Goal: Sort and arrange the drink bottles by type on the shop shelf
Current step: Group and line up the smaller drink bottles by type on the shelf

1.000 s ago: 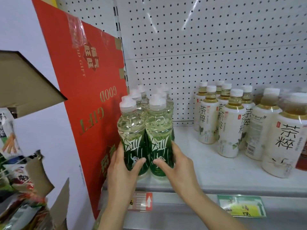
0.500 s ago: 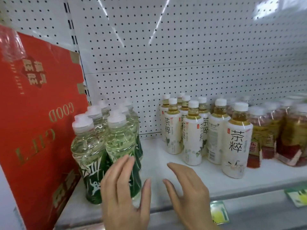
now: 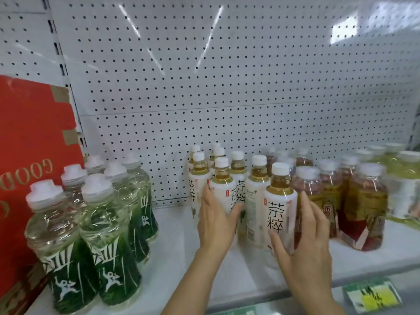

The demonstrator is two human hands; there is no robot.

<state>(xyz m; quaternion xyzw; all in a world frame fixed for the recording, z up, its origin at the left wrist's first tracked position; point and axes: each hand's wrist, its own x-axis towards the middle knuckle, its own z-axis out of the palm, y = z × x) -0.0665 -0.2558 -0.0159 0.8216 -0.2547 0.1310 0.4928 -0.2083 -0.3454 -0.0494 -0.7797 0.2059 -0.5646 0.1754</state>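
Standing on white shelf [image 3: 179, 251], pegboard [image 3: 227, 87] behind

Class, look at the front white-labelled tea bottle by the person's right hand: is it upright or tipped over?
Upright. The front white-labelled tea bottle stands on the white shelf, white cap on top, label characters reading vertically.

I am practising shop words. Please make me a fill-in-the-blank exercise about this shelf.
1. The left hand holds a bottle with a ___ label.
2. The green bottles stand beside a ___ box.
3. All bottle caps are ___.
4. The right hand holds the ___ white bottle.

Answers: white; red; white; front
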